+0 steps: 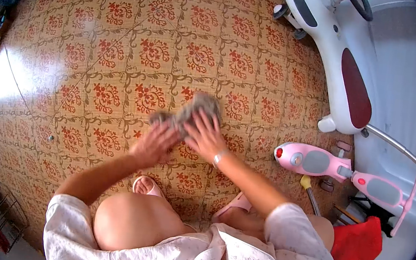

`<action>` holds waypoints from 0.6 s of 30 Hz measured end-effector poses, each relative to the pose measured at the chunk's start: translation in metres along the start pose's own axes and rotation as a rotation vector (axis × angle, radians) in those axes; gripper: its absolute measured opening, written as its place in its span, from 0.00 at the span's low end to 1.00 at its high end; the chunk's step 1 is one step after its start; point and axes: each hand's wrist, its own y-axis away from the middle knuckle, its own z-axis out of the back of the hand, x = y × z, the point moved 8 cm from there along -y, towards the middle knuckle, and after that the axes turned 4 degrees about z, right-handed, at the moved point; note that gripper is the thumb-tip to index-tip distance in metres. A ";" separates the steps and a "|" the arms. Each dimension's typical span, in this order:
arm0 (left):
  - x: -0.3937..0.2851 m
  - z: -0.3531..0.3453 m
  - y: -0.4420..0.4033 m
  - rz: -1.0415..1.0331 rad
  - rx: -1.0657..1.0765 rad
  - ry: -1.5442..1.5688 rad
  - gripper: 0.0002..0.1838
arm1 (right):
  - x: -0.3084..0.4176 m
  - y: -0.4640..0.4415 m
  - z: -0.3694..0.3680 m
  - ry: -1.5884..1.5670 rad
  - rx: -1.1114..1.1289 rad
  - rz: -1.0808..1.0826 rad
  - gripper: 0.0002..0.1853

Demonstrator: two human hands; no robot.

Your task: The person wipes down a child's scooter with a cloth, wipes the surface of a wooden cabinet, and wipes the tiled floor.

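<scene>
A crumpled grey-brown rag (pixel 202 104) lies on the patterned floor in front of me, a little smeared by motion. My right hand (pixel 206 136) rests on its near right side, fingers stretched out and spread, with a white band on the wrist. Beside it, my left hand (pixel 157 143) lies against the rag's near left part. Its fingers look extended rather than curled, though they are slightly blurred. Both palms face down, and the hands nearly meet at the thumbs. Whatever lies under the fingers is hidden.
At the upper right stands a white ride-on toy (pixel 331 46) with a dark red seat. Below it is a pink scooter (pixel 315 162), near a red cloth (pixel 359 244). A wire rack (pixel 5 213) sits at lower left. My slippered feet flank the middle.
</scene>
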 end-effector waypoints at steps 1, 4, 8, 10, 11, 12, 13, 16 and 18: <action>-0.025 -0.017 0.020 -0.084 0.058 -0.007 0.43 | 0.010 0.037 -0.010 -0.032 0.056 0.056 0.30; -0.060 -0.044 0.048 -0.208 0.063 0.023 0.43 | 0.010 0.101 -0.024 -0.116 0.209 0.114 0.28; 0.005 0.020 -0.001 0.028 -0.069 0.306 0.37 | -0.048 0.041 -0.016 -0.020 0.094 -0.043 0.32; 0.066 0.020 -0.012 0.232 -0.347 0.455 0.32 | -0.086 -0.033 0.007 -0.153 -0.094 -0.163 0.36; 0.099 0.028 -0.016 0.367 -0.333 0.463 0.32 | -0.097 -0.070 0.022 -0.222 -0.076 -0.300 0.38; 0.129 0.037 -0.017 0.493 -0.323 0.470 0.32 | -0.099 -0.101 0.039 -0.286 -0.063 -0.443 0.40; 0.156 0.033 -0.015 0.545 -0.406 0.374 0.32 | -0.095 -0.126 0.045 -0.380 -0.114 -0.587 0.42; 0.228 0.019 0.003 0.711 -0.487 0.182 0.31 | -0.051 -0.164 0.058 -0.446 -0.186 -0.700 0.38; 0.253 0.024 0.018 0.870 -0.574 0.262 0.30 | -0.001 -0.170 0.030 -0.005 -0.119 -0.362 0.29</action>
